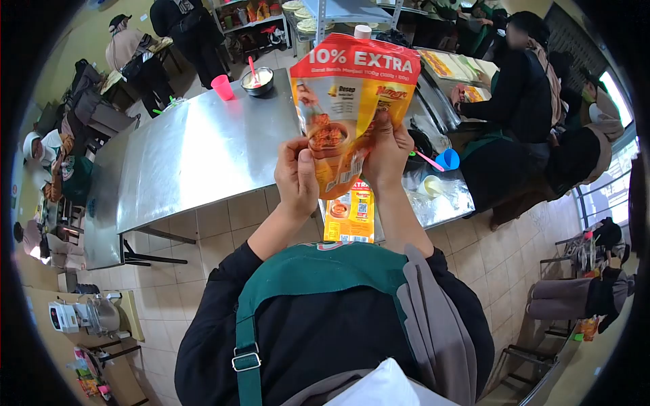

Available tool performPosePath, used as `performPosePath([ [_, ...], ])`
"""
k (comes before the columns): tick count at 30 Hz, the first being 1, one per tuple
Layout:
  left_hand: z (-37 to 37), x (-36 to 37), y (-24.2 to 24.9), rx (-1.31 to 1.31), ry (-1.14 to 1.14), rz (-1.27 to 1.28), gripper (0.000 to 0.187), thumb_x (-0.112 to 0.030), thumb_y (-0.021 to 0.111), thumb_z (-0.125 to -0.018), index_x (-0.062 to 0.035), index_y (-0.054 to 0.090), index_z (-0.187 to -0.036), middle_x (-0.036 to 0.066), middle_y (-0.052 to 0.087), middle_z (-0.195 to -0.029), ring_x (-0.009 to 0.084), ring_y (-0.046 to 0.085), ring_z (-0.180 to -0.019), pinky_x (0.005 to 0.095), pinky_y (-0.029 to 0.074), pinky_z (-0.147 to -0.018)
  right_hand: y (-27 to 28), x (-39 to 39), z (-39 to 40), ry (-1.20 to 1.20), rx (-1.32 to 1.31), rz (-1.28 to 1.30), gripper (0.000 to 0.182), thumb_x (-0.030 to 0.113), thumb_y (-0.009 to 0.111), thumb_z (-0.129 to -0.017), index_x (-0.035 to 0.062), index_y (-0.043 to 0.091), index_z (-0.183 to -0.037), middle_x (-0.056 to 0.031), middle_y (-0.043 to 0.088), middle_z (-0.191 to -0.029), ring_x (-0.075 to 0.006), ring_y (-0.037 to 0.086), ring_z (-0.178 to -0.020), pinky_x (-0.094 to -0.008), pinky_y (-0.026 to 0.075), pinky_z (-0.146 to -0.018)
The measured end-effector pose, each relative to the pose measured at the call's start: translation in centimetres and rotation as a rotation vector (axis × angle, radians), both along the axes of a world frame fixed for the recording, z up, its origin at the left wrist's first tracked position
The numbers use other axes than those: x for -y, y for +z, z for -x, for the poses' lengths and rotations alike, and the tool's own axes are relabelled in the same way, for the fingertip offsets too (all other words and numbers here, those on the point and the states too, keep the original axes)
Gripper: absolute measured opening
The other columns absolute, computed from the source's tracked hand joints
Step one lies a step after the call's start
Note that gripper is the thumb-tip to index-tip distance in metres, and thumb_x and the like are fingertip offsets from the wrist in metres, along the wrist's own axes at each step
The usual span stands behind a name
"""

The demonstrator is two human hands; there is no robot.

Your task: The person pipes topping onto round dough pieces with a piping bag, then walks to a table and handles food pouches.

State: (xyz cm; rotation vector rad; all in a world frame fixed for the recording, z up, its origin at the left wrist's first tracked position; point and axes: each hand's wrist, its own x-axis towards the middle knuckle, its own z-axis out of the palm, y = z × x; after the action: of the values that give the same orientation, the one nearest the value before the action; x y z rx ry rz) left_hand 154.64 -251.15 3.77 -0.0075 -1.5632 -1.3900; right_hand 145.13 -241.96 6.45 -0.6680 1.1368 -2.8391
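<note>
A red and yellow sauce pouch point(338, 98) with a white cap at its top is held up over the steel table. My left hand point(298, 176) grips its lower left edge, thumb on the front. On the lower right side, my right hand point(389, 149) holds the pouch with the thumb pressed on its front. The print "10% EXTRA" faces me. Below my hands lies a second yellow pouch point(350, 215) at the table's near edge, its top partly hidden behind the held one.
The steel table point(196, 145) bears a pink cup point(222, 87) and a dark bowl point(258, 82) with a pink utensil. At right are a blue cup point(447, 160) and a cream-coloured cup point(430, 186). A person point(518, 88) in black stands beyond them.
</note>
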Motion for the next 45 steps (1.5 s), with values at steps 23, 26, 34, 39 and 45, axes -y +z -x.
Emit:
performPosePath([
  [23, 1.5, 3.4, -1.9, 0.178, -0.049, -0.217, 0.03, -0.025, 0.051, -0.089, -0.0041, 0.043, -0.07, -0.002, 0.045, -0.064, 0.0047, 0.036, -0.061, 0.02, 0.033, -0.054, -2.4, 1.3, 2.1, 0.027, 0.289, 0.078, 0.023, 0.016, 0.052, -0.088, -0.0015, 0.054, -0.101, -0.0059, 0.06, -0.096, -0.0121, 0.055, -0.084, -0.0269, 0.044, -0.076],
  [26, -0.7, 6.8, -4.7, 0.449, -0.145, -0.417, 0.024, -0.025, 0.055, -0.087, -0.003, 0.051, -0.078, -0.002, 0.048, -0.071, 0.0049, 0.039, -0.067, 0.0199, 0.034, -0.061, -4.7, 3.0, 1.1, 0.064, 0.447, 0.057, 0.027, 0.019, 0.052, -0.088, -0.0003, 0.051, -0.107, -0.007, 0.058, -0.103, -0.0144, 0.054, -0.091, -0.0303, 0.043, -0.081],
  [34, -5.9, 12.2, -12.0, 0.545, -0.228, -0.835, 0.049, -0.018, 0.064, -0.079, -0.0078, 0.037, -0.119, 0.004, 0.055, -0.098, 0.0122, 0.056, -0.088, 0.0262, 0.051, -0.067, -13.0, 10.2, -2.6, 0.194, 0.815, -0.009, 0.031, 0.026, 0.045, -0.091, 0.0058, 0.044, -0.114, -0.0077, 0.053, -0.109, -0.0235, 0.052, -0.101, -0.0437, 0.041, -0.089],
  [39, -6.7, 21.0, -16.4, 0.684, -0.241, -0.806, 0.046, -0.017, 0.06, -0.082, -0.0018, 0.036, -0.119, 0.008, 0.054, -0.102, 0.0154, 0.059, -0.087, 0.0292, 0.053, -0.071, -18.6, 16.4, -4.2, 0.111, 0.905, -0.041, 0.031, 0.023, 0.044, -0.091, 0.0068, 0.042, -0.117, -0.0084, 0.053, -0.11, -0.0235, 0.052, -0.101, -0.0425, 0.042, -0.088],
  [45, -4.1, 29.6, -21.4, 0.824, -0.08, -0.609, 0.035, -0.006, 0.059, -0.081, 0.0017, 0.044, -0.111, 0.008, 0.061, -0.083, 0.0143, 0.061, -0.072, 0.0243, 0.049, -0.059, -29.3, 22.5, -2.9, 0.013, 0.838, -0.399, 0.02, 0.011, 0.049, -0.088, 0.0033, 0.05, -0.106, -0.0063, 0.057, -0.098, -0.0186, 0.057, -0.088, -0.0326, 0.049, -0.066],
])
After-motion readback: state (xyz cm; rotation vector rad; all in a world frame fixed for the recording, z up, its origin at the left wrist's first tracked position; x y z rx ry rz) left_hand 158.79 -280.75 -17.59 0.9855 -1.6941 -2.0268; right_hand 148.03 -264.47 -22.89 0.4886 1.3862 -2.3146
